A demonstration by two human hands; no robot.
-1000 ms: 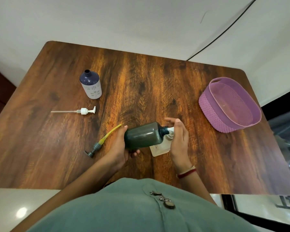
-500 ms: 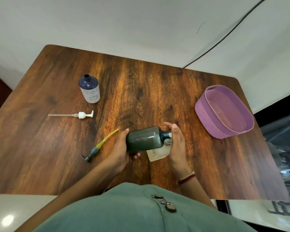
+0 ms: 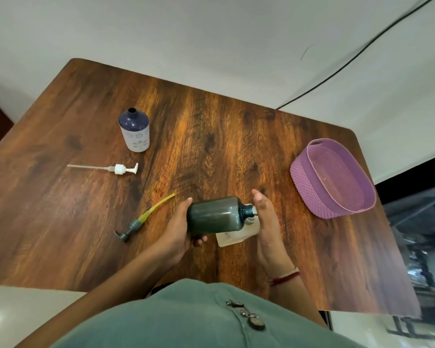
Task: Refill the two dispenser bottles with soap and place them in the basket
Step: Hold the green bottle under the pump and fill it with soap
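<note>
I see the dark green bottle (image 3: 215, 214) lying on its side in the air just above the near middle of the desk (image 3: 211, 146), neck to the right and uncapped. My left hand (image 3: 176, 229) grips its base end: the thumb lies over the top edge, and the fingers (image 3: 199, 241) curl round from beneath, one tip showing under the body. At the neck, a small white spout (image 3: 253, 212) meets the bottle's mouth; it belongs to a clear container (image 3: 232, 238) that sits partly under the bottle. My right hand (image 3: 266, 222) stands edge-on against that spout, its fingers (image 3: 260, 199) pointing away from me and fairly straight; I cannot tell whether it grips the container, since the thumb is hidden.

Just left of my left hand lies a grey pump with a yellow tube (image 3: 138, 222). Farther left lies a white pump (image 3: 121, 169), and beyond it a blue bottle (image 3: 134, 129) stands upright, uncapped. The purple basket (image 3: 301, 177) sits well apart at the right edge.
</note>
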